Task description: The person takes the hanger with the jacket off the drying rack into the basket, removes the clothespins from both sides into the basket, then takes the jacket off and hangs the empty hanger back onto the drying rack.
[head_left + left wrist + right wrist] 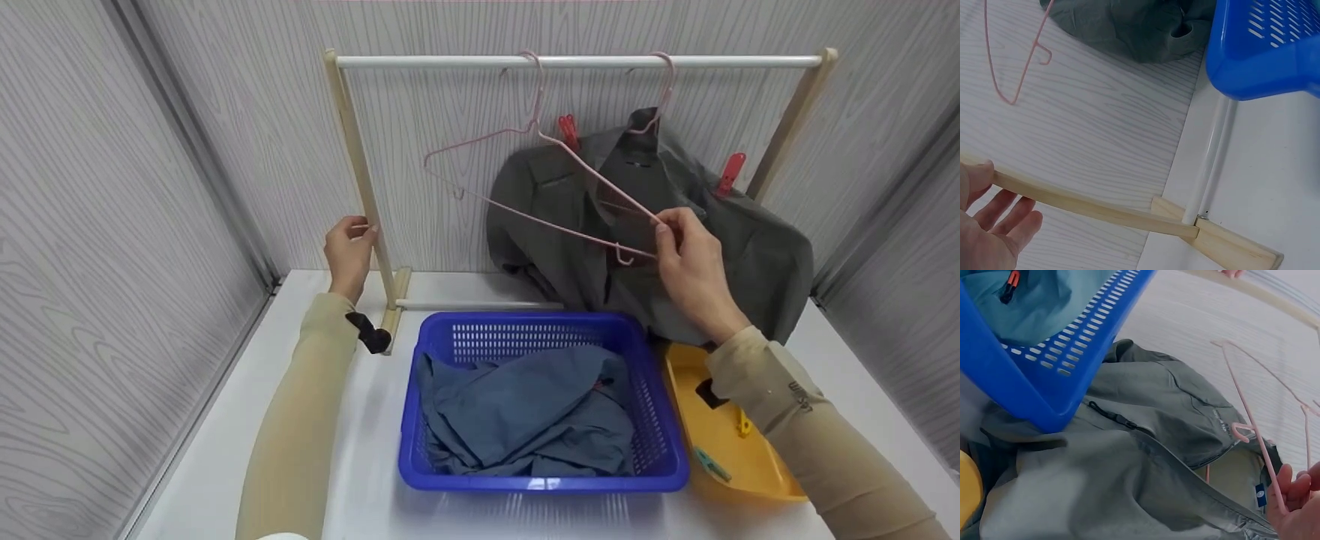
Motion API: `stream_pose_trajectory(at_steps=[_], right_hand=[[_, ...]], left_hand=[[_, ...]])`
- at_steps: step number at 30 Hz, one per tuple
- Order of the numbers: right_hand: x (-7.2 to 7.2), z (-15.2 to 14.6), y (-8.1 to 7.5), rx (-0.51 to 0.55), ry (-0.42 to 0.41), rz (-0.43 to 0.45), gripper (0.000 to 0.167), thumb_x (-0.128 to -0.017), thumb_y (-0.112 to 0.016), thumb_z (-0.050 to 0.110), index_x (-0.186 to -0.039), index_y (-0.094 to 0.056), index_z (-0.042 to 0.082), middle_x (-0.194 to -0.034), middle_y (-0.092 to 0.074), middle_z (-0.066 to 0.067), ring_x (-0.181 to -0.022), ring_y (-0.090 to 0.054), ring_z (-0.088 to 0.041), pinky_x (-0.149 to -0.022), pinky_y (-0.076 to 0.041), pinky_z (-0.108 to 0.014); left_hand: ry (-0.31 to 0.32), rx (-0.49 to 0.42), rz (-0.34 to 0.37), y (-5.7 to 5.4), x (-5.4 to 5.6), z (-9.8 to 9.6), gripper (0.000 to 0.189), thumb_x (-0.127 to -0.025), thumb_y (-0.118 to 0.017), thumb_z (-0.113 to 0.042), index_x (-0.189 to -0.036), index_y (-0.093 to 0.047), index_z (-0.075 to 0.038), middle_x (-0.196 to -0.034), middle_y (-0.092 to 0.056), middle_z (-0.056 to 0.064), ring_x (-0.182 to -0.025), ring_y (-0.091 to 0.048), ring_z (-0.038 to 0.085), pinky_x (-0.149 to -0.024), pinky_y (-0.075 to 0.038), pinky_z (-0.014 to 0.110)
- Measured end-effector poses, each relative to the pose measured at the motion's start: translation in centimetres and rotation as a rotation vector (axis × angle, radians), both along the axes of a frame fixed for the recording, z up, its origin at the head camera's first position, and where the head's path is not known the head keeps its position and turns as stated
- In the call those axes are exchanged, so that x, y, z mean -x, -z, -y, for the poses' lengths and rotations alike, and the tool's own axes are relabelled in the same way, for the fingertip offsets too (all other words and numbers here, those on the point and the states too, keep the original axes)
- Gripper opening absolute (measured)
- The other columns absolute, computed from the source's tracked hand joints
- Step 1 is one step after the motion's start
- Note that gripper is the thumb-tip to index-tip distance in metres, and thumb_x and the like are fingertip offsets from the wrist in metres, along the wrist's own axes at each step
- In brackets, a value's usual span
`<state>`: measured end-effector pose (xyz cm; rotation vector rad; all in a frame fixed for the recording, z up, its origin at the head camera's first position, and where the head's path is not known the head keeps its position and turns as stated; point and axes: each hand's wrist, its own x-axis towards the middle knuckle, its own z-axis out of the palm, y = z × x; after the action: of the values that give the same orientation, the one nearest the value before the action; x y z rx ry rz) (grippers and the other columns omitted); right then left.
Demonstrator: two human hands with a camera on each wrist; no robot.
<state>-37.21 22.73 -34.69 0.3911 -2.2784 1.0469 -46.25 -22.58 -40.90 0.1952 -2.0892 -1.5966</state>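
My left hand [350, 251] holds the left wooden post of the clothes rack [352, 142], thumb on one side and fingers on the other. In the left wrist view, the lower fingers of that hand [994, 225] are loosely bent below the post. With my right hand [694, 266] I pinch the right corner of a pink wire hanger [600, 176], whose hook sits over the white rail [435, 61]. This hanger is bare and tilted. Behind it a dark grey jacket [540, 202] hangs on a second pink hanger [667, 82], with red clothespins [730, 175] at its shoulders.
On the white table [360, 450] stands a blue basket [544, 484] with a crumpled blue-grey garment [525, 405] inside. Right of it, partly under my right forearm, is a yellow tray [697, 390] holding a green clothespin [711, 464] and a yellow one [743, 424]. Wood-patterned walls enclose the table.
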Motion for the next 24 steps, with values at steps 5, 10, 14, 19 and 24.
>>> stream_pose_trajectory(at_steps=[5,10,14,19,24], right_hand=[[-0.1,0.0,-0.6,0.054,-0.001,-0.042,0.022,-0.106,-0.046,0.018,-0.113,-0.059,0.001,-0.087,-0.054,-0.007,-0.071,-0.048,-0.016,-0.061,-0.037,-0.022],[-0.7,-0.6,-1.1,0.145,-0.025,-0.069,0.02,-0.105,-0.048,0.015,-0.111,-0.059,0.0,-0.092,-0.061,-0.01,-0.075,-0.055,-0.016,-0.065,-0.043,-0.018],[-2.4,-0.9,-1.6,0.203,-0.062,-0.055,0.02,-0.104,-0.048,0.01,-0.111,-0.058,-0.007,-0.098,-0.064,-0.016,-0.085,-0.061,-0.02,-0.076,-0.051,-0.018],[-5.4,-1.2,-2.1,0.208,-0.095,-0.049,0.02,-0.103,-0.048,0.004,-0.109,-0.057,-0.012,-0.099,-0.064,-0.023,-0.086,-0.063,-0.024,-0.078,-0.052,-0.02],[-6.1,-3.2,-0.2,0.197,-0.124,-0.025,0.021,-0.103,-0.048,0.006,-0.111,-0.057,-0.011,-0.099,-0.063,-0.02,-0.085,-0.063,-0.021,-0.077,-0.052,-0.019]], left_hand=[[0.005,-0.031,-0.002,0.0,0.1,0.0,0.024,-0.097,-0.061,-0.01,-0.118,-0.064,0.001,-0.112,-0.064,0.016,-0.102,-0.061,0.026,-0.084,-0.05,0.033],[0.008,-0.041,-0.029,0.0,0.3,0.0,0.024,-0.096,-0.061,-0.009,-0.117,-0.064,0.002,-0.11,-0.064,0.017,-0.097,-0.063,0.027,-0.08,-0.053,0.032],[0.003,-0.028,-0.043,0.0,0.4,0.1,0.023,-0.096,-0.061,-0.008,-0.116,-0.065,0.002,-0.108,-0.065,0.017,-0.092,-0.064,0.027,-0.078,-0.053,0.032],[0.006,-0.016,-0.038,0.0,0.5,0.2,0.023,-0.097,-0.06,-0.009,-0.116,-0.065,0.001,-0.108,-0.065,0.016,-0.092,-0.065,0.027,-0.075,-0.052,0.03],[0.001,0.007,-0.027,0.0,0.4,0.4,0.023,-0.097,-0.06,-0.009,-0.116,-0.065,0.001,-0.108,-0.066,0.016,-0.092,-0.066,0.027,-0.073,-0.05,0.028]])
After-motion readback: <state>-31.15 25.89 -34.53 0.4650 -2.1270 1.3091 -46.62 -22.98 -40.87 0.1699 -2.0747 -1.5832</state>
